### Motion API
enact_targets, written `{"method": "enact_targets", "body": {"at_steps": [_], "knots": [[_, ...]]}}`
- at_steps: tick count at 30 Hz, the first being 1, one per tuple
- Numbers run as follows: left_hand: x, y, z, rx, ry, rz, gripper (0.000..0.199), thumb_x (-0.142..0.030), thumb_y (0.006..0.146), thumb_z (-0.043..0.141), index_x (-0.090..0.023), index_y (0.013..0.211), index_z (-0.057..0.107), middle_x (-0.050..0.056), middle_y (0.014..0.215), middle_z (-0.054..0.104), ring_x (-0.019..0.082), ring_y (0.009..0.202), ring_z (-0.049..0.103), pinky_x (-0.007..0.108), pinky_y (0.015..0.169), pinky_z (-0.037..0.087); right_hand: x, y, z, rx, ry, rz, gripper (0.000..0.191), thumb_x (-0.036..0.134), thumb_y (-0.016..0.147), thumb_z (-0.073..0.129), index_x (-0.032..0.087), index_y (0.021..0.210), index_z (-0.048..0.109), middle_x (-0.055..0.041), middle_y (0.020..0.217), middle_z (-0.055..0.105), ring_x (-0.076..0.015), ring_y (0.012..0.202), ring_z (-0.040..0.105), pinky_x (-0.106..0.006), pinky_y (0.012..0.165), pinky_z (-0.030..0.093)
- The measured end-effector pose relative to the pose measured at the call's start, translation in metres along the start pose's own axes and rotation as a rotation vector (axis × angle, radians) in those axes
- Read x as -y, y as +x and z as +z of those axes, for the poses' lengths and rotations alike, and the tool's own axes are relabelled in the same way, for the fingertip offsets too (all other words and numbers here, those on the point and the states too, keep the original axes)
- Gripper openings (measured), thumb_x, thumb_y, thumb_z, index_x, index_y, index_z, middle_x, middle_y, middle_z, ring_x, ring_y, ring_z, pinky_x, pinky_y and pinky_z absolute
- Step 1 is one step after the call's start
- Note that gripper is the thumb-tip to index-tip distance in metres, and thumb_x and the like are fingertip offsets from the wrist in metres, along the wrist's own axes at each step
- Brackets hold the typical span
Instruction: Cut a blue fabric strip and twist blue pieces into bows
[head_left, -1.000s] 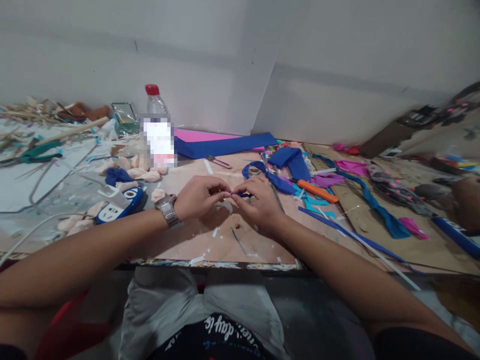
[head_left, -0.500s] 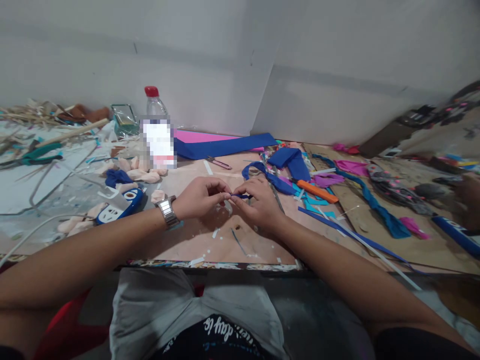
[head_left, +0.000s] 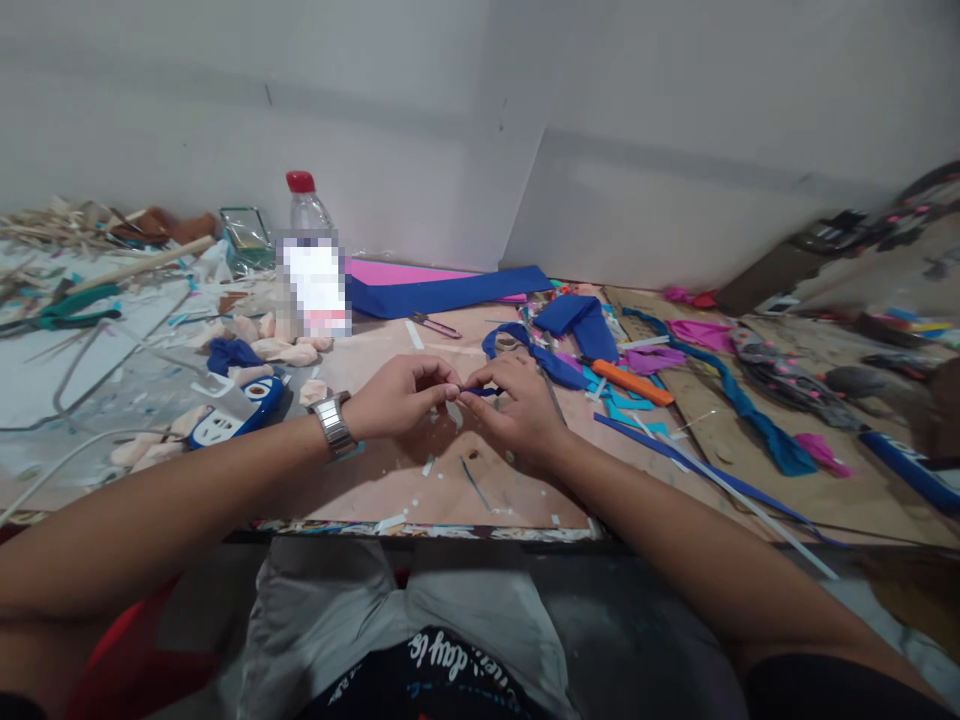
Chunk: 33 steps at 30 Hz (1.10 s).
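A small dark-blue strip of fabric (head_left: 484,391) runs between my two hands above the worktable (head_left: 397,480). My left hand (head_left: 409,395), with a metal watch (head_left: 332,424) on its wrist, pinches the strip's left end between thumb and forefinger. From the other side my right hand (head_left: 517,405) grips the same strip, its thumb and fingers closed round it and covering part of it. Just beyond the right hand lie a curled blue ribbon (head_left: 551,358) and a roll of tape (head_left: 507,342). An orange utility knife (head_left: 634,382) rests to the right.
A red-capped bottle (head_left: 309,215) stands at the back left. Nearer are peach fabric pieces (head_left: 289,350) and a blue-white power strip (head_left: 240,412). Green-handled pliers (head_left: 79,308) lie far left, small thread snips (head_left: 437,326) behind my hands. A person's hand (head_left: 945,395) shows at the right edge.
My hands stay almost in place, both still pinching the blue strip. The view has shifted very slightly, and my left leg appears moved a little to the right.
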<state>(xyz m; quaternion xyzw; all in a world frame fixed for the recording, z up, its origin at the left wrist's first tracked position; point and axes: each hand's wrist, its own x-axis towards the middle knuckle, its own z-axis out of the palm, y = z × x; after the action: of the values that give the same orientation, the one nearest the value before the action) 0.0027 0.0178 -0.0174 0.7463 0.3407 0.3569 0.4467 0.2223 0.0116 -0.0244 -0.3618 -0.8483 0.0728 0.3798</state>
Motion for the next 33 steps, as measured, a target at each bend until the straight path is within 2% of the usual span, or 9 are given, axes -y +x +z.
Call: {"method": "enact_targets", "body": {"at_steps": [6, 9, 17, 22, 26, 29, 33], "knots": [[0.0028, -0.0004, -0.0021, -0.011, -0.056, -0.084, 0.025, -0.039, 0.089, 0.074, -0.014, 0.091, 0.076, 0.006, 0.082, 0.076, 0.014, 0.07, 0.068, 0.024, 0.064, 0.051, 0.0003, -0.0009, 0.0001, -0.031, -0.01, -0.019, 0.024, 0.044, 0.096, 0.069, 0.023, 0.086, 0.068, -0.0025, 0.083, 0.076, -0.022, 0.083, 0.066, -0.045, 0.091, 0.036], [-0.0002, -0.001, -0.0029, -0.015, -0.083, -0.123, 0.025, -0.038, 0.088, 0.076, -0.013, 0.091, 0.078, 0.008, 0.083, 0.077, 0.015, 0.071, 0.069, 0.025, 0.066, 0.053, -0.0006, -0.0013, 0.0009, -0.042, -0.007, -0.019, 0.022, 0.042, 0.096, 0.07, 0.023, 0.084, 0.068, -0.0018, 0.082, 0.075, -0.0217, 0.081, 0.066, -0.045, 0.091, 0.036], [-0.0049, -0.0004, -0.0037, 0.003, -0.201, -0.238, 0.019, -0.033, 0.086, 0.078, -0.014, 0.091, 0.077, 0.005, 0.078, 0.075, 0.011, 0.065, 0.066, 0.02, 0.057, 0.048, 0.0, -0.0013, 0.0002, -0.048, -0.02, -0.026, 0.021, 0.042, 0.096, 0.071, 0.024, 0.086, 0.068, -0.0014, 0.082, 0.075, -0.0213, 0.081, 0.066, -0.045, 0.092, 0.036], [-0.0038, -0.0003, -0.0028, 0.042, -0.308, -0.306, 0.019, -0.032, 0.084, 0.081, -0.015, 0.088, 0.075, 0.004, 0.075, 0.074, 0.012, 0.065, 0.068, 0.02, 0.057, 0.048, -0.0005, -0.001, -0.0003, -0.056, -0.045, -0.025, 0.028, 0.049, 0.097, 0.066, 0.025, 0.084, 0.069, -0.0028, 0.082, 0.076, -0.0227, 0.082, 0.065, -0.046, 0.093, 0.036], [-0.0019, 0.0005, -0.0029, 0.098, -0.279, -0.305, 0.021, -0.036, 0.088, 0.076, -0.016, 0.094, 0.078, 0.005, 0.075, 0.075, 0.013, 0.066, 0.067, 0.022, 0.06, 0.05, -0.0007, -0.0002, -0.0005, -0.043, -0.042, -0.016, 0.031, 0.052, 0.098, 0.064, 0.025, 0.084, 0.07, -0.0034, 0.082, 0.077, -0.0227, 0.082, 0.066, -0.046, 0.092, 0.036], [-0.0006, 0.0003, -0.0032, 0.135, -0.264, -0.303, 0.023, -0.038, 0.09, 0.073, -0.016, 0.094, 0.078, 0.006, 0.077, 0.076, 0.013, 0.066, 0.067, 0.023, 0.063, 0.051, 0.0002, 0.0002, -0.0009, -0.019, -0.02, -0.027, 0.024, 0.046, 0.098, 0.066, 0.024, 0.09, 0.071, -0.0039, 0.088, 0.079, -0.0229, 0.085, 0.068, -0.046, 0.092, 0.036], [0.0004, -0.0007, -0.0031, 0.109, -0.27, -0.319, 0.024, -0.038, 0.087, 0.076, -0.015, 0.09, 0.077, 0.005, 0.075, 0.074, 0.012, 0.066, 0.065, 0.022, 0.063, 0.049, 0.0023, -0.0004, -0.0018, 0.024, 0.008, -0.039, 0.014, 0.037, 0.099, 0.067, 0.025, 0.098, 0.073, -0.0036, 0.095, 0.08, -0.0232, 0.092, 0.069, -0.045, 0.094, 0.036]]}}
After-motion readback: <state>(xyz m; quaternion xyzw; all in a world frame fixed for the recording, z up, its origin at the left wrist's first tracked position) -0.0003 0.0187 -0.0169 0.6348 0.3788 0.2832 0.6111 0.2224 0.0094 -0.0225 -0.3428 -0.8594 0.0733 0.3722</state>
